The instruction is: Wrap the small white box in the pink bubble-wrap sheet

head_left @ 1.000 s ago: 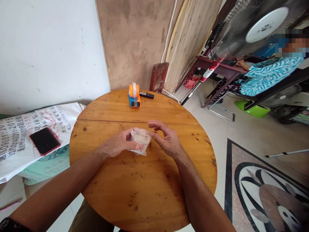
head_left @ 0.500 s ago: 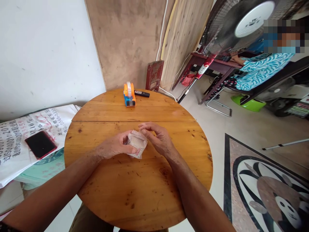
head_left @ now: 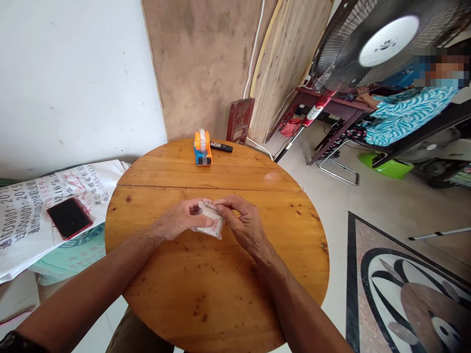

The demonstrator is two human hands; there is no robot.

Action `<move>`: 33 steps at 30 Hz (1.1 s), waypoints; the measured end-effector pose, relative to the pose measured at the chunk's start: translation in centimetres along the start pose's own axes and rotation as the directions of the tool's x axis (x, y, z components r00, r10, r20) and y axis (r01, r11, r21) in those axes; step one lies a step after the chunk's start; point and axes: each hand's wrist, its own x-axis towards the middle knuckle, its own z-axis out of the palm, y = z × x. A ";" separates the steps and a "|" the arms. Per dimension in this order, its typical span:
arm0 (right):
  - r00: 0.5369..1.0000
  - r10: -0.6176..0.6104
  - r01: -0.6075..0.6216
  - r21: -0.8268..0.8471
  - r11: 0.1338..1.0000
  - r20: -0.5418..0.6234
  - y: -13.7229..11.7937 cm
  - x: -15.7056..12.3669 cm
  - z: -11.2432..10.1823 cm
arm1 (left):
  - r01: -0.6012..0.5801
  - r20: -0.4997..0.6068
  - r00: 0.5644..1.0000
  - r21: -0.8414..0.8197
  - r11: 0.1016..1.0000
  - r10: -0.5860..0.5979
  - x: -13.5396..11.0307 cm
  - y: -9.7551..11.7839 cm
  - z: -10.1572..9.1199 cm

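A small pale folded packet (head_left: pixel 211 224), paper or plastic with faint pink print, lies just above the middle of a round wooden table (head_left: pixel 221 294). My left hand (head_left: pixel 180 219) grips its left side with thumb and fingers closed. My right hand (head_left: pixel 241 220) is closed over the packet's right edge, fingertips pinching it near the top. Both hands meet over the packet. What the packet contains is not visible.
An orange and blue tape dispenser (head_left: pixel 202 147) and a black remote (head_left: pixel 221 146) sit at the table's far edge. A dark phone (head_left: pixel 69 217) lies on a printed white sack (head_left: pixel 33 211) at left. A large fan (head_left: pixel 382 41) and a seated person (head_left: pixel 408 113) are at right.
My right hand, open beside the packet a second ago, has closed onto its right edge. The packet now looks more folded and flatter. The left hand kept its hold.
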 end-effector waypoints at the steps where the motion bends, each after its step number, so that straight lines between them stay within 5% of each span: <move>1: 1.000 -0.021 0.021 -0.022 1.000 0.008 -0.1 0.0 0.0 | -0.007 -0.012 1.000 0.003 1.000 0.007 0.0 0.0 -0.1; 7: 0.990 -0.115 0.127 -0.183 0.975 0.075 -0.1 -0.2 0.1 | 0.023 0.066 0.998 0.018 1.000 -0.025 0.0 0.2 -0.1; 12: 0.978 -0.167 0.195 -0.267 0.944 0.125 0.4 -0.3 0.1 | 0.041 0.016 0.999 -0.017 0.999 -0.040 0.0 0.0 -0.1; 24: 0.951 -0.293 0.309 -0.373 0.875 0.101 0.5 -0.5 0.3 | 0.121 0.004 0.992 -0.282 0.952 -0.125 0.2 0.4 -0.2; 33: 0.872 -0.419 0.484 -0.577 0.658 0.254 0.0 -0.2 -0.2 | 0.156 -0.041 0.983 -0.333 0.930 -0.180 0.5 0.4 -0.9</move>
